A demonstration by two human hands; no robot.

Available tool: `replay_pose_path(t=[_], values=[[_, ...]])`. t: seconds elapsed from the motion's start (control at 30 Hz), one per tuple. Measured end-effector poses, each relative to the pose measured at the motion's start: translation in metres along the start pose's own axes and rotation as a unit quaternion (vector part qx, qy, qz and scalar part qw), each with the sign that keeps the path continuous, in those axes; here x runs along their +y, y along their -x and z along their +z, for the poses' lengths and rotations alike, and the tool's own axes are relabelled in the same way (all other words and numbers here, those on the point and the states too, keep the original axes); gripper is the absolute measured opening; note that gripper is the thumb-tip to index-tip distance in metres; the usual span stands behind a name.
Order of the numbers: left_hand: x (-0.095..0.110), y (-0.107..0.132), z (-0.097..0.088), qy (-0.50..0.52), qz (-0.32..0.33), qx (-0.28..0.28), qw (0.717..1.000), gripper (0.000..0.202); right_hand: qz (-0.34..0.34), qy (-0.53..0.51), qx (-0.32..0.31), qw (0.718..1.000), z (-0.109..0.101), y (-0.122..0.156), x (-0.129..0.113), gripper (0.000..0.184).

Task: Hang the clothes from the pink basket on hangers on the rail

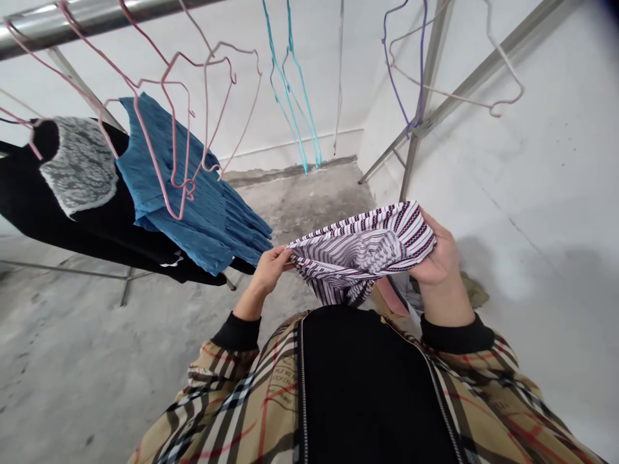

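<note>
We noted the left hand point(269, 270) and right hand point(435, 254) both gripping a striped white garment point(358, 251), stretched between them above a plaid jacket point(232, 393). Beside it lay a blue pleated garment point(193, 206) and a black top point(53, 200), under pink wire hangers point(169, 84) on a steel rail point(58, 22); teal hangers point(290, 84) hung ahead.

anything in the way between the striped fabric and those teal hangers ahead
Nothing visible stands in the way. Above the striped fabric, held by the left hand and right hand, only open space over the concrete floor leads to the teal wire hangers. The blue pleated garment hangs off to the left.
</note>
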State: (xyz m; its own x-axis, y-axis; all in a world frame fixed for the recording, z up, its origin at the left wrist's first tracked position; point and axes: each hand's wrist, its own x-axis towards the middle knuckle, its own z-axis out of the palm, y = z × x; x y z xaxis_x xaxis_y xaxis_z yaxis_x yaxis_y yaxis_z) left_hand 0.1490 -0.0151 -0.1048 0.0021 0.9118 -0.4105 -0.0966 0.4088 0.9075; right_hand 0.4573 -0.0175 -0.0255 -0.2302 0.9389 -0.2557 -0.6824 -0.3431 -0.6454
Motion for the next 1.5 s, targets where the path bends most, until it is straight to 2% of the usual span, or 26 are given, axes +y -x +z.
replay_pose_path(t=[0.13, 0.23, 0.37, 0.47, 0.53, 0.57, 0.7, 0.77, 0.8, 0.87, 0.93, 1.03, 1.17, 1.27, 1.4, 1.5], values=[[0.020, 0.004, -0.001, 0.113, -0.029, -0.018, 0.993, 0.034, 0.014, 0.043, 0.037, 0.998, -0.026, -0.011, 0.006, 0.021], [0.030, 0.007, 0.007, 0.183, -0.048, -0.013, 0.982, 0.022, 0.020, 0.148, 0.078, 0.986, -0.052, -0.024, 0.024, 0.022], [0.036, 0.013, 0.020, 0.195, -0.051, -0.020, 0.979, 0.022, -0.009, 0.377, 0.121, 0.918, -0.090, -0.039, 0.061, 0.028], [0.039, 0.019, 0.029, 0.186, -0.064, -0.063, 0.979, 0.029, -0.026, 0.441, 0.140, 0.886, -0.098, -0.044, 0.084, 0.026], [0.041, 0.023, 0.033, 0.191, -0.078, -0.077, 0.975, 0.030, -0.060, 0.469, 0.127, 0.872, -0.087, -0.043, 0.096, 0.032], [0.042, 0.025, 0.035, 0.195, -0.082, -0.078, 0.974, 0.029, -0.087, 0.483, 0.096, 0.866, -0.077, -0.041, 0.100, 0.038], [0.043, 0.030, 0.044, 0.186, -0.083, -0.076, 0.976, 0.027, -0.169, 0.502, -0.110, 0.841, -0.024, -0.038, 0.117, 0.060], [0.042, 0.033, 0.047, 0.164, -0.070, -0.084, 0.980, 0.029, -0.151, 0.485, -0.158, 0.847, -0.003, -0.041, 0.123, 0.052], [0.041, 0.035, 0.047, 0.151, -0.058, -0.088, 0.983, 0.030, -0.136, 0.475, -0.159, 0.855, 0.003, -0.043, 0.125, 0.045], [0.039, 0.038, 0.044, 0.123, -0.026, -0.094, 0.988, 0.032, -0.124, 0.461, -0.123, 0.870, 0.009, -0.047, 0.123, 0.034], [0.034, 0.039, 0.037, 0.075, 0.021, -0.094, 0.993, 0.033, -0.150, 0.450, -0.063, 0.878, 0.011, -0.049, 0.114, 0.029], [0.023, 0.037, 0.026, -0.066, 0.115, -0.070, 0.989, 0.029, -0.209, 0.428, -0.007, 0.879, 0.017, -0.042, 0.092, 0.024], [0.007, 0.034, 0.021, -0.222, 0.190, -0.048, 0.955, 0.026, -0.220, 0.417, -0.024, 0.882, 0.038, -0.024, 0.070, 0.019], [-0.001, 0.033, 0.022, -0.257, 0.233, -0.024, 0.937, 0.025, -0.215, 0.401, -0.044, 0.889, 0.049, -0.015, 0.066, 0.018], [-0.006, 0.031, 0.019, -0.297, 0.315, 0.003, 0.902, 0.022, -0.174, 0.342, -0.048, 0.922, 0.051, -0.013, 0.069, 0.016], [-0.004, 0.029, 0.012, -0.336, 0.348, 0.007, 0.875, 0.022, -0.137, 0.299, -0.045, 0.943, 0.051, -0.014, 0.067, 0.016]])
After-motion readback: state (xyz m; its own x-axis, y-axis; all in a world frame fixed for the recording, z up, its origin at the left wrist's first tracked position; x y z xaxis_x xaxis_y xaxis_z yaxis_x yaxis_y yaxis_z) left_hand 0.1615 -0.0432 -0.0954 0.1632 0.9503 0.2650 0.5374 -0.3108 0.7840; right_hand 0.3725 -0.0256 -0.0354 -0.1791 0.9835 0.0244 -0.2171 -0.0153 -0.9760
